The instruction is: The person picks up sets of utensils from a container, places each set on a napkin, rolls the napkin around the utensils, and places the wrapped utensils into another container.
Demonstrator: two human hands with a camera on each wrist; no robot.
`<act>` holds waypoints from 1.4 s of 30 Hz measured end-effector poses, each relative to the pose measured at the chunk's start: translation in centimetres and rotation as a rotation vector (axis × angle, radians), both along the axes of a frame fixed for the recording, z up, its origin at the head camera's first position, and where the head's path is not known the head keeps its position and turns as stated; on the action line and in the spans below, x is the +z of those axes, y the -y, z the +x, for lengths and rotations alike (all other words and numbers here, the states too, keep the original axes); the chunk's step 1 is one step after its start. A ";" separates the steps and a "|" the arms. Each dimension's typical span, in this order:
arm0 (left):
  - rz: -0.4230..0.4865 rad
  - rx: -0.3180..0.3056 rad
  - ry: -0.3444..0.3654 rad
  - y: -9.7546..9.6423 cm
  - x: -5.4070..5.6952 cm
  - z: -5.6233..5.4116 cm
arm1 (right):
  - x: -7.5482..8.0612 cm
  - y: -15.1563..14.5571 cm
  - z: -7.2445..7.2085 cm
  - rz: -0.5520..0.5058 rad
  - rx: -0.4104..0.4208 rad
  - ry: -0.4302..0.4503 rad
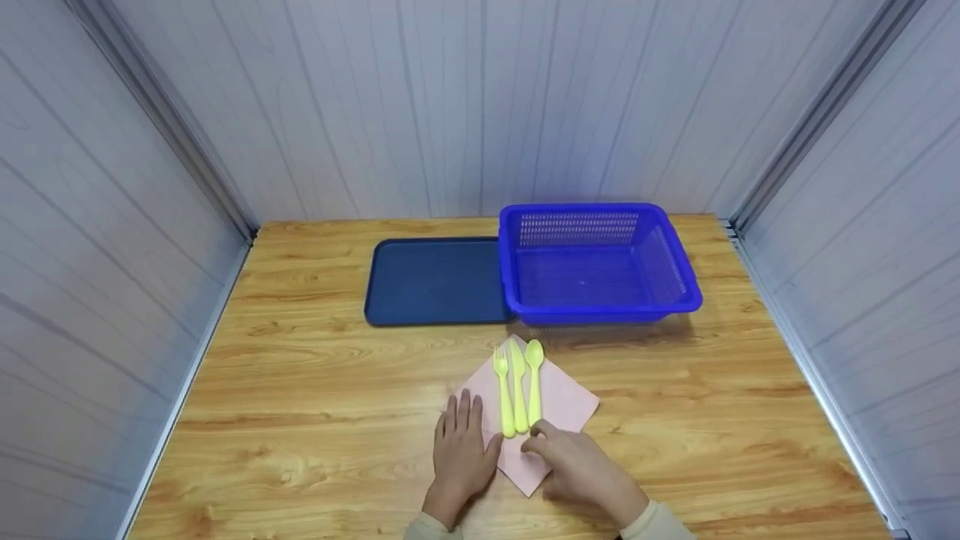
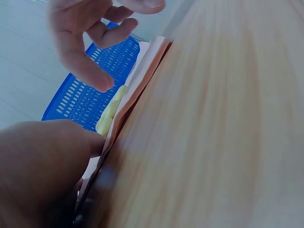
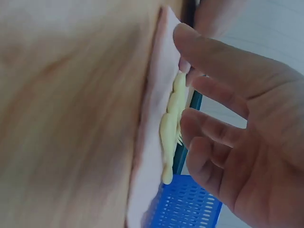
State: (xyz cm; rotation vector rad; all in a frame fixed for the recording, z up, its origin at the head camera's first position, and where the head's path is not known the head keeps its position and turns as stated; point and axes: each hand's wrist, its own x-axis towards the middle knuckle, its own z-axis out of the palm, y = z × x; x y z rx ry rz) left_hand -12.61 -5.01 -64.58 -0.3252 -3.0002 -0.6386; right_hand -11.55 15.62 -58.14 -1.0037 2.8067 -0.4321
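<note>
A pink napkin [image 1: 568, 399] lies on the wooden table with one corner toward me. Side by side on it are a yellow fork [image 1: 505, 397], a yellow knife [image 1: 518, 386] and a yellow spoon [image 1: 534, 367], handles toward me. My left hand [image 1: 463, 454] rests on the napkin's left edge with straight fingers, its thumb close to the fork's handle end. At the spoon's handle end is my right hand [image 1: 581, 461], fingers loosely bent. The right wrist view shows a gap between its thumb and fingers [image 3: 218, 128], with nothing held there.
A blue plastic basket [image 1: 607, 309] stands at the back right, partly over the right end of a dark blue tray [image 1: 435, 281]. Pale panel walls [image 1: 480, 105] enclose the wooden table [image 1: 300, 420] at the back and both sides.
</note>
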 end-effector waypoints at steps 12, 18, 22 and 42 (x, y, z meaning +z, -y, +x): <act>-0.002 -0.016 0.079 0.3 1.2 -0.3 | -2.9 -0.6 -0.5 -0.063 -0.087 -0.278; 0.078 -0.047 0.118 1.1 1.8 -0.4 | -3.2 -0.9 -1.6 -0.211 -0.225 -0.184; 0.121 -0.051 0.141 1.4 2.0 -0.6 | -3.2 -1.1 -3.3 -0.269 -0.318 -0.110; -0.131 -0.375 -0.044 -3.8 3.8 3.8 | -4.2 -1.1 -4.9 -0.328 -0.493 0.019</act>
